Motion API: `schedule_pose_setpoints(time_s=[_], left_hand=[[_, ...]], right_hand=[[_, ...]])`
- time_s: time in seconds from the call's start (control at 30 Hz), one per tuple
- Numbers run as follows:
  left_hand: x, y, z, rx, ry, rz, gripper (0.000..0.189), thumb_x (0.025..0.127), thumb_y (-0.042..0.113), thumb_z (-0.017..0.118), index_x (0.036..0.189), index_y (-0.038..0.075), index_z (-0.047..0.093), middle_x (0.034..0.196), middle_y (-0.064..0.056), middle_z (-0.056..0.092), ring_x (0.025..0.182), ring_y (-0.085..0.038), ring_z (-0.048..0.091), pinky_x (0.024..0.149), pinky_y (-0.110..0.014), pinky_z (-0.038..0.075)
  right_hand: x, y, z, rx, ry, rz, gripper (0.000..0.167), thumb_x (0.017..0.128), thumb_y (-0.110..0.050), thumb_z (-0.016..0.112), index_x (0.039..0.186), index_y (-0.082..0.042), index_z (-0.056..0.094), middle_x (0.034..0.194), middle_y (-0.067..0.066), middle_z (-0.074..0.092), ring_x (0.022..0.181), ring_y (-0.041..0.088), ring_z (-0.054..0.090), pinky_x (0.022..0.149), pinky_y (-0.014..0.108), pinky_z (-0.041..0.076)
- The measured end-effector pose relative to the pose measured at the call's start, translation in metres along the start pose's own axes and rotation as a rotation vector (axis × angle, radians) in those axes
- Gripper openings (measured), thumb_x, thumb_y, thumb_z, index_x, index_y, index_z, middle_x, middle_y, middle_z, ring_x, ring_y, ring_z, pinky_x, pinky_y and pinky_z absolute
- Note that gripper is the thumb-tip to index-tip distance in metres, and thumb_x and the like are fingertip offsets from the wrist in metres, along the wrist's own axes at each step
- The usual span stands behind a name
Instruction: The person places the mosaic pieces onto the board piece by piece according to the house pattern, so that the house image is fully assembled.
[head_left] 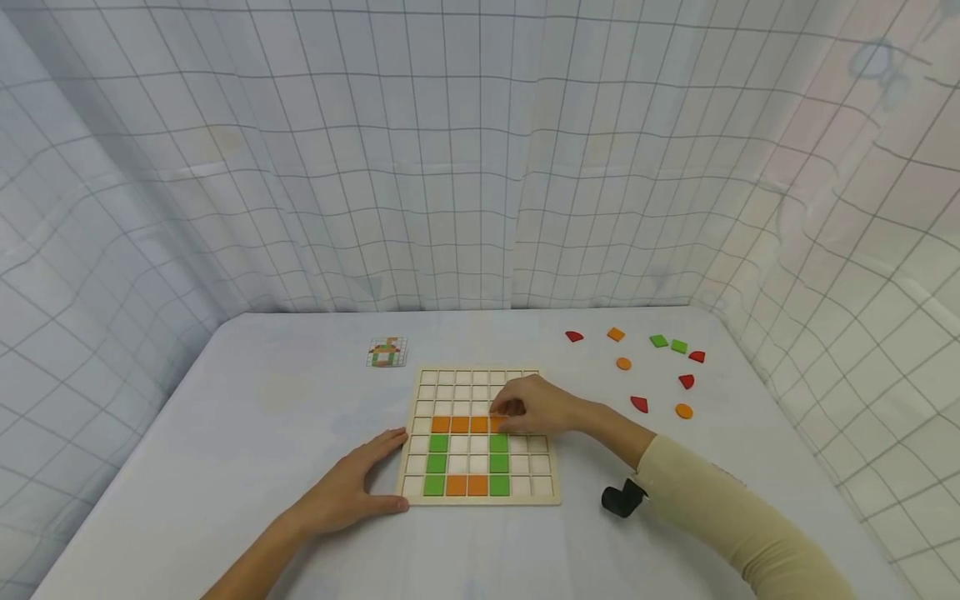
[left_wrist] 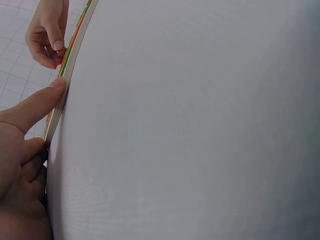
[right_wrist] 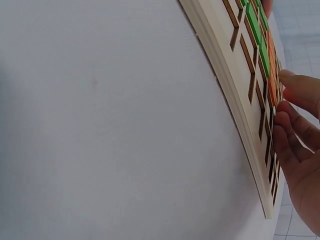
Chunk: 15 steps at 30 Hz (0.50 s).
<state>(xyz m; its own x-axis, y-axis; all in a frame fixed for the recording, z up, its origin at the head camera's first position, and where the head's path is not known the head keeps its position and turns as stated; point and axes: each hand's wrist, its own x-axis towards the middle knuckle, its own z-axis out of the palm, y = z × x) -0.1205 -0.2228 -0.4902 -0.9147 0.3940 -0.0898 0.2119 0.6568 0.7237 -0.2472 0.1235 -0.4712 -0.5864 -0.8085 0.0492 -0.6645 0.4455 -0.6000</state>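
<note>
A pale wooden grid board (head_left: 553, 500) lies on the white cloth. Orange square tiles (head_left: 459, 425) form a row across it, with green square tiles (head_left: 437, 463) in two columns below and more orange squares between them at the bottom. My left hand (head_left: 345, 492) rests against the board's left side, fingers extended, the thumb near its front corner. With thumb and fingertips, my right hand (head_left: 536, 406) pinches the orange square tile (head_left: 497, 424) at the row's right end. In the right wrist view, the curled fingers (right_wrist: 295, 135) partly hide that spot.
A small pattern card (head_left: 387, 352) lies behind the board to the left. Loose pieces are scattered at the back right: red quarter circles (head_left: 639, 404), orange discs (head_left: 684, 412), an orange square (head_left: 616, 334) and green squares (head_left: 658, 341). Gridded white curtains (head_left: 480, 167) surround the table.
</note>
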Motion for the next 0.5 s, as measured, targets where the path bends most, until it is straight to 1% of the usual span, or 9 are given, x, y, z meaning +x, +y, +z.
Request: schedule_pose_setpoints(time_s=[0.1,0.2,0.37,0.5], left_hand=[[0.0,0.0,0.0,-0.002,0.002,-0.001,0.098,0.081,0.052,0.085,0.159,0.012,0.042,0.166,-0.011,0.032,0.152,-0.042,0.025,0.118,-0.066,0.021],[0.0,0.0,-0.001,0.001,0.004,0.003,0.098,0.081,0.052,0.085,0.159,0.012,0.042,0.166,-0.01,0.032,0.152,-0.042,0.025,0.118,-0.066,0.021],[-0.001,0.0,-0.001,0.006,0.009,0.01,0.098,0.081,0.052,0.085,0.159,0.011,0.042,0.166,-0.01,0.033,0.151,-0.042,0.026,0.118,-0.066,0.021],[-0.001,-0.001,-0.001,0.007,0.011,0.018,0.098,0.081,0.052,0.085,0.159,0.011,0.042,0.166,-0.011,0.033,0.151,-0.042,0.026,0.118,-0.066,0.021]], right_hand=[[0.0,0.001,-0.006,-0.007,0.003,0.031,0.02,0.095,-0.016,0.077,0.114,-0.008,0.076,0.099,-0.009,0.067,0.09,0.008,0.06,0.083,0.025,0.054],[-0.001,0.003,-0.017,-0.005,0.014,0.074,0.02,0.096,-0.015,0.076,0.115,-0.008,0.076,0.101,-0.008,0.068,0.091,0.009,0.061,0.084,0.025,0.054],[-0.007,0.008,-0.043,0.007,0.07,0.105,0.023,0.096,-0.013,0.076,0.116,-0.001,0.074,0.107,0.004,0.071,0.094,0.013,0.064,0.087,0.027,0.056],[-0.013,0.021,-0.064,0.007,0.14,0.142,0.026,0.096,-0.012,0.076,0.118,0.003,0.073,0.111,0.013,0.071,0.097,0.018,0.065,0.088,0.03,0.057]])
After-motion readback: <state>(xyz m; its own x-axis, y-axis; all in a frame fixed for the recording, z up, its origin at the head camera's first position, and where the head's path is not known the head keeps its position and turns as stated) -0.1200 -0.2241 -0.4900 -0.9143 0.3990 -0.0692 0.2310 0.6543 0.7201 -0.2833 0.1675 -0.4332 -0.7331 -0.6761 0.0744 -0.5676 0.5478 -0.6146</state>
